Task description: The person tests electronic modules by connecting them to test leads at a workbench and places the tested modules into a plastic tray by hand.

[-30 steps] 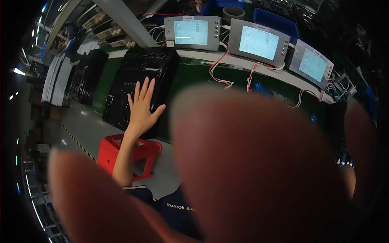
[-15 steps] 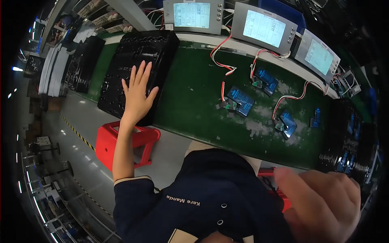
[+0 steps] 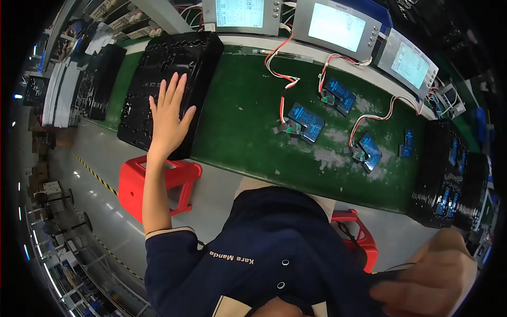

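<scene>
My left hand lies flat on the top of a stack of black plastic trays, with its fingers spread and nothing held. My right hand is off the table at the lower right, near the camera and smeared by motion. Its fingers look bent, but whether they hold anything cannot be seen. Three blue-wrapped flat packs, one at the left, one at the back and one at the front, lie on the green mat, joined to red and white wires. A smaller blue piece lies to their right.
Three grey testers with lit screens, at left, middle and right, stand along the back. Black trays with blue pieces sit at the right end. Red stools stand below the front edge.
My right hand has moved down and slightly right. The left hand stays flat on the black trays. The whole view has shifted a little, and the middle tester's screen shows a different display.
</scene>
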`<action>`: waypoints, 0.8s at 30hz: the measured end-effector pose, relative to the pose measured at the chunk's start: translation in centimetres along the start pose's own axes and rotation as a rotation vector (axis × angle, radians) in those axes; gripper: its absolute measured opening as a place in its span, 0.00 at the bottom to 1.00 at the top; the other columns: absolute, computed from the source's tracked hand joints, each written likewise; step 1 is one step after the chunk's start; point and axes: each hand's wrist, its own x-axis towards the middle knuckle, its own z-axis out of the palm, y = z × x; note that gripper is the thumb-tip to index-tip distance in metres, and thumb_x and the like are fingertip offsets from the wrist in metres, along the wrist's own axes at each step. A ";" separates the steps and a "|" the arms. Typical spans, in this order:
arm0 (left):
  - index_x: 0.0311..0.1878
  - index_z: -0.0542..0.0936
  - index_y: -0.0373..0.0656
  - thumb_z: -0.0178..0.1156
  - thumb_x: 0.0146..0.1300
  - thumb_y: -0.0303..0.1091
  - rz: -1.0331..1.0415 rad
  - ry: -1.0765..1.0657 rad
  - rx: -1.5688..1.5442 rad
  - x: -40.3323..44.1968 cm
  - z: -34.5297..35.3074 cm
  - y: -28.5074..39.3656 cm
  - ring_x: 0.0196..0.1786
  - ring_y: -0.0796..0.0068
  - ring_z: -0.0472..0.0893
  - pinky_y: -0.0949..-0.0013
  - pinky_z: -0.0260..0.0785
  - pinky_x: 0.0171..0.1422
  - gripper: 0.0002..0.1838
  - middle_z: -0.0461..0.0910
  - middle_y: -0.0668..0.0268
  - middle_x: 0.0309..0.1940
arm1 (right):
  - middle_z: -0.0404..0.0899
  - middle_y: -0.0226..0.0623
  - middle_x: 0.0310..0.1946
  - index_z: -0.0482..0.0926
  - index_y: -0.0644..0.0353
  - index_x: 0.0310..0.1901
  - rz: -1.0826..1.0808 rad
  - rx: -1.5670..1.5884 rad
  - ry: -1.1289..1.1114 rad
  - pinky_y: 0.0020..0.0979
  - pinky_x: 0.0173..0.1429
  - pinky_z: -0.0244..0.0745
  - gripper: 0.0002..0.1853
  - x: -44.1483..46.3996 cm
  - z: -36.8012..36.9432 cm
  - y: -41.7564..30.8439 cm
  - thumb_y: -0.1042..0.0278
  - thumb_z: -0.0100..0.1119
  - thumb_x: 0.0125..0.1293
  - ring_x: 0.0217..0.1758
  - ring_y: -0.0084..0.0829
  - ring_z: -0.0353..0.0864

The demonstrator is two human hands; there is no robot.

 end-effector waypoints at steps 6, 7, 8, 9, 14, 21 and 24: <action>0.76 0.55 0.56 0.57 0.66 0.33 -0.003 -0.029 0.000 -0.1 -0.2 0.3 0.79 0.54 0.47 0.38 0.32 0.77 0.37 0.51 0.65 0.77 | 0.80 0.43 0.40 0.79 0.67 0.47 0.032 0.007 0.016 0.37 0.51 0.73 0.14 -0.7 -0.1 -0.4 0.79 0.55 0.58 0.45 0.41 0.78; 0.76 0.56 0.56 0.57 0.65 0.33 0.003 -0.018 -0.007 0.1 -0.1 0.2 0.79 0.53 0.47 0.37 0.33 0.77 0.37 0.51 0.65 0.77 | 0.80 0.43 0.40 0.79 0.67 0.47 0.035 0.009 0.024 0.37 0.51 0.73 0.14 -0.8 -0.1 -0.4 0.78 0.55 0.58 0.45 0.40 0.78; 0.76 0.56 0.57 0.57 0.65 0.34 0.001 -0.012 -0.015 0.0 -0.1 0.2 0.78 0.51 0.48 0.36 0.34 0.76 0.37 0.52 0.65 0.77 | 0.80 0.43 0.40 0.79 0.67 0.47 0.037 0.015 0.027 0.37 0.51 0.73 0.14 -1.0 -0.1 -0.4 0.78 0.55 0.58 0.45 0.40 0.78; 0.76 0.56 0.57 0.57 0.65 0.34 0.002 -0.014 -0.012 -0.1 -0.1 0.0 0.78 0.51 0.48 0.36 0.34 0.76 0.37 0.52 0.65 0.77 | 0.80 0.43 0.40 0.79 0.67 0.47 0.040 0.012 0.029 0.37 0.51 0.73 0.14 -1.1 -0.1 -0.4 0.78 0.55 0.58 0.45 0.40 0.78; 0.76 0.56 0.56 0.58 0.65 0.35 0.009 -0.017 0.001 0.0 0.1 -0.1 0.78 0.51 0.48 0.36 0.34 0.76 0.37 0.52 0.65 0.77 | 0.79 0.43 0.40 0.79 0.67 0.47 0.052 0.029 0.037 0.36 0.51 0.73 0.14 -1.9 -0.2 -0.8 0.78 0.54 0.59 0.45 0.40 0.77; 0.76 0.56 0.56 0.58 0.65 0.34 0.031 -0.009 0.008 0.1 0.0 -0.2 0.78 0.51 0.49 0.38 0.36 0.77 0.37 0.52 0.64 0.77 | 0.79 0.42 0.39 0.79 0.67 0.47 0.058 0.038 0.032 0.36 0.51 0.72 0.13 -2.0 -0.6 -0.8 0.77 0.54 0.60 0.45 0.39 0.77; 0.76 0.56 0.55 0.58 0.65 0.34 0.029 -0.004 -0.005 0.1 -0.1 0.0 0.78 0.51 0.48 0.39 0.35 0.77 0.37 0.53 0.64 0.77 | 0.79 0.42 0.39 0.79 0.67 0.47 0.053 0.036 0.021 0.36 0.51 0.72 0.13 -1.8 -0.5 -0.7 0.76 0.53 0.61 0.45 0.38 0.77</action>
